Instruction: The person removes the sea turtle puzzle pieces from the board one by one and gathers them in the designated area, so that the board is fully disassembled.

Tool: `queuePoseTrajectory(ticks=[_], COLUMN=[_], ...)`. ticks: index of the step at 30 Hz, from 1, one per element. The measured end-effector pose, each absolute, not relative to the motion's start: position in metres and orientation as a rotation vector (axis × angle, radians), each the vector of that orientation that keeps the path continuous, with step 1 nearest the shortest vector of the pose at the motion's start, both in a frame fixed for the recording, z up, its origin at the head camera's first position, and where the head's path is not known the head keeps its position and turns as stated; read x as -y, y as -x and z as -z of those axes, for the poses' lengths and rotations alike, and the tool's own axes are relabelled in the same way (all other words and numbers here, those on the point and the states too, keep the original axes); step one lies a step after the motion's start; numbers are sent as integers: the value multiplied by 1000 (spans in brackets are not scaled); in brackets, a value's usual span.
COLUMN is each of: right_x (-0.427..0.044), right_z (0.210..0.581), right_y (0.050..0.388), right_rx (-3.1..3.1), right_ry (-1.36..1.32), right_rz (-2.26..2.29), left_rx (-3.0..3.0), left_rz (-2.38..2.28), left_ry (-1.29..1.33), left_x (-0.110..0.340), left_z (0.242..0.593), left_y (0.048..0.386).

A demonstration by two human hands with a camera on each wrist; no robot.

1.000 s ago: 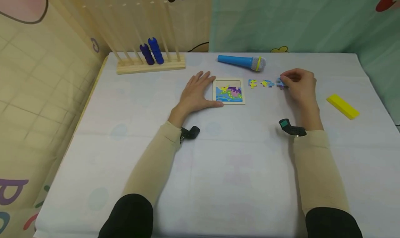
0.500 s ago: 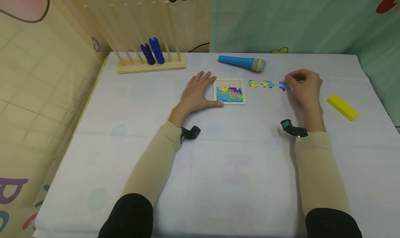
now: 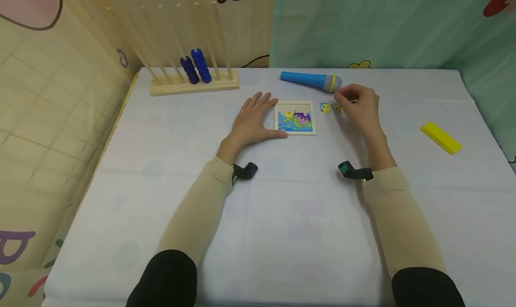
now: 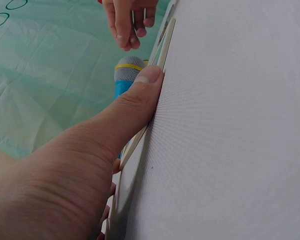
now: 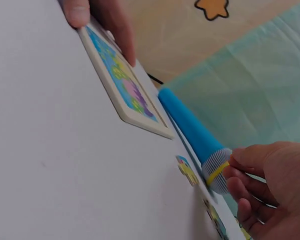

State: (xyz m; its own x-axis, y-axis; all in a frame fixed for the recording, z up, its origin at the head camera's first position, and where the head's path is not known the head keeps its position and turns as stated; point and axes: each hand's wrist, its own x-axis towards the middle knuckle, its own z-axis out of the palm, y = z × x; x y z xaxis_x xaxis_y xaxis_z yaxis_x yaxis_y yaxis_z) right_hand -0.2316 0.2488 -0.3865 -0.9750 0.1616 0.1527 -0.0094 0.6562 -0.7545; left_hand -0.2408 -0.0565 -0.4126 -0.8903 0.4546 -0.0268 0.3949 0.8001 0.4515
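Observation:
My left hand (image 3: 253,121) spreads its fingers along the left side of a framed jigsaw puzzle (image 3: 295,132), the thumb touching its lower left corner. The puzzle's sea picture is partly filled, with bare board at the top. My right hand (image 3: 360,107) hovers over the row of loose pieces right of the frame, fingertips loosely bent. No piece shows between its fingers in either wrist view. One yellow-and-blue puzzle piece (image 3: 325,108) lies nearest the frame. A second puzzle piece (image 3: 339,108) is partly covered by the right fingers; the third, blue one is not visible.
A blue toy microphone (image 3: 310,79) lies behind the pieces. At the back left stands a wooden peg rack (image 3: 193,88) with blue beads on two pegs. A yellow block (image 3: 441,138) rests at the right. White cloth (image 3: 298,235) covers the table.
My right hand has moved left, away from the third piece's spot to above the second piece. It first shifted slightly right at the third piece. The left hand stays at the frame.

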Motion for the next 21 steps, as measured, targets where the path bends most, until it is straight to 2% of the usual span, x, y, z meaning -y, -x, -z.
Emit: queuePoseTrajectory(ticks=[13,21], right_x=[-186,-165], right_z=[401,410], right_y=[228,223], right_rx=[2711,2691], right_ry=[-144,-372], right_rz=[-1260,-1228], left_rx=[-2867,-2870], left_rz=[-654,-641], left_ry=[-673,-683], left_x=[58,57], left_z=[413,414], left_y=[241,242])
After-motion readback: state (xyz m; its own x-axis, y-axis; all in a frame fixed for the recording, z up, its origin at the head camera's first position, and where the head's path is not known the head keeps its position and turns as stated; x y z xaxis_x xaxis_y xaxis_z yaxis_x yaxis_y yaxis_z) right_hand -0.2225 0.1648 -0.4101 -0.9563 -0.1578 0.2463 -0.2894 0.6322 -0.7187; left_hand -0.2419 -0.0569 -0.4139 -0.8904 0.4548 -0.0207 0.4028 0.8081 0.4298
